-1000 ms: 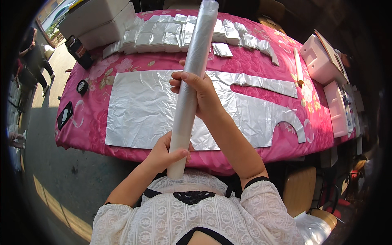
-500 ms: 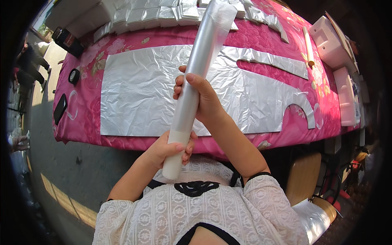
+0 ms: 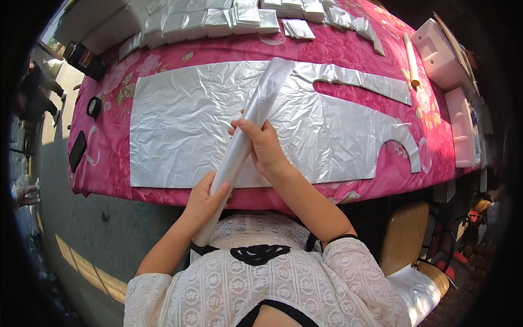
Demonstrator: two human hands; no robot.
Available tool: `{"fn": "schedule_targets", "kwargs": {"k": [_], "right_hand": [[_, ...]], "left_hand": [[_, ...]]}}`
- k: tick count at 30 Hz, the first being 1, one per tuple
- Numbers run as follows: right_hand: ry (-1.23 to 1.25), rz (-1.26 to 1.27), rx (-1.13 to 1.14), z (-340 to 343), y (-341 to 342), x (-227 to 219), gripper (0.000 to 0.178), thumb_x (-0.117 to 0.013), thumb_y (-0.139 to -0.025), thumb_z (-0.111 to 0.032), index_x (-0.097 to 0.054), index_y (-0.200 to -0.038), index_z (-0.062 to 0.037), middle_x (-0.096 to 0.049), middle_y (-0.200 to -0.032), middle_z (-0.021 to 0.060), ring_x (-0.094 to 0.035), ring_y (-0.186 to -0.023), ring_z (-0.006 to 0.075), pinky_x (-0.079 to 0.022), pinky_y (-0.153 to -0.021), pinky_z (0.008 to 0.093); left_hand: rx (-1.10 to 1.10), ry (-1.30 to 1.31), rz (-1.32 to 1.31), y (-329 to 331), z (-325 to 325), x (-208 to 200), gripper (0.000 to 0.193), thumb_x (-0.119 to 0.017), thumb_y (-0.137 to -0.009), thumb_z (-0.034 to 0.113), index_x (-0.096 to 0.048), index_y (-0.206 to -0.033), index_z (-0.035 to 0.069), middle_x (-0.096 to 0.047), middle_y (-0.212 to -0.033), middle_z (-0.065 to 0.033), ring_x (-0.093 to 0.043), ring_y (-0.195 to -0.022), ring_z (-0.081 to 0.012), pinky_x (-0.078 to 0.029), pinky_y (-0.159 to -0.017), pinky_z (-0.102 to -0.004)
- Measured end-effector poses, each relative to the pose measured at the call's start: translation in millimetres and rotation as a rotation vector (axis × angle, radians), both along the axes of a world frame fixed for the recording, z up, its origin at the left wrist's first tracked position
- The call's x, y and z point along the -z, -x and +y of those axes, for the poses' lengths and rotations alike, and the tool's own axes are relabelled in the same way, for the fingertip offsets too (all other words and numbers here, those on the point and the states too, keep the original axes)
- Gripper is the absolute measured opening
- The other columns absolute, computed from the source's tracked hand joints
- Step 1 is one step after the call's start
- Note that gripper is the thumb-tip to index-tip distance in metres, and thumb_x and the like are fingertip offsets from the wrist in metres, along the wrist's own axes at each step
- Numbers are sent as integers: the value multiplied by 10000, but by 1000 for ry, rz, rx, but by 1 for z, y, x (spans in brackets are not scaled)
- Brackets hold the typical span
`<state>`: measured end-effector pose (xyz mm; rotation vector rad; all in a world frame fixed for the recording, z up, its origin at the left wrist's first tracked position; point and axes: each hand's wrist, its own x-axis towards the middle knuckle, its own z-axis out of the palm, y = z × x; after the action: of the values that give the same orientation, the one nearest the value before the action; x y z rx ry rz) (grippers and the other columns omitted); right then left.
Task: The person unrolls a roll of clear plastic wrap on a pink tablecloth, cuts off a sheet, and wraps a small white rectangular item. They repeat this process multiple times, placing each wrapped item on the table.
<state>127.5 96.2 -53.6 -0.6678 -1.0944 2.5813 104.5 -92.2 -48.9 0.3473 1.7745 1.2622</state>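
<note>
A long roll of clear, silvery plastic film (image 3: 271,87) slants across in front of me, its lower end near my waist. My left hand (image 3: 207,197) is closed round its lower part. Farther up, my right hand (image 3: 262,143) grips it from the right, thumb across the top. Beneath the roll's upper part, a large crinkled silver plastic sheet (image 3: 174,122) lies flat. Curved cut-outs at the sheet's right end leave strap-like strips.
Stacks of folded silver packets (image 3: 190,20) line the table's far side. A black jar (image 3: 84,60), black tape roll (image 3: 94,107) and phone (image 3: 78,151) lie left. At right are a cardboard tube (image 3: 411,60), foam boxes (image 3: 440,54) and a wooden chair (image 3: 406,234). Someone stands far left.
The roll has come down toward me and to the left, its upper end now over the sheet instead of the packets. Both hands moved with it; the right hand sits lower on the picture.
</note>
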Motion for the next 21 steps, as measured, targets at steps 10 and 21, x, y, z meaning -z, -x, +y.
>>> {"fn": "schedule_targets", "kwargs": {"k": [10,21], "right_hand": [[-466,-248,-26,93,8,-1,501,-684,-771,-291,-505,-1131,8,-583,-982,83,-557,-788,124,-459,-643,239],[-676,-334,-810,117,36,-12,223,-697,-781,-279,-635,-797,-65,-572,-698,-33,-481,-597,50,-377,-554,187]], "left_hand": [[26,225,-8,-12,-53,-5,300,-634,-795,168,-529,-1022,2,-575,-736,-52,-551,-585,-120,-466,-540,-273],[99,-46,-561,0,-70,12,510,-731,-710,300,-524,-1055,-13,-580,-707,-54,-545,-561,-122,-444,-521,-258]]}}
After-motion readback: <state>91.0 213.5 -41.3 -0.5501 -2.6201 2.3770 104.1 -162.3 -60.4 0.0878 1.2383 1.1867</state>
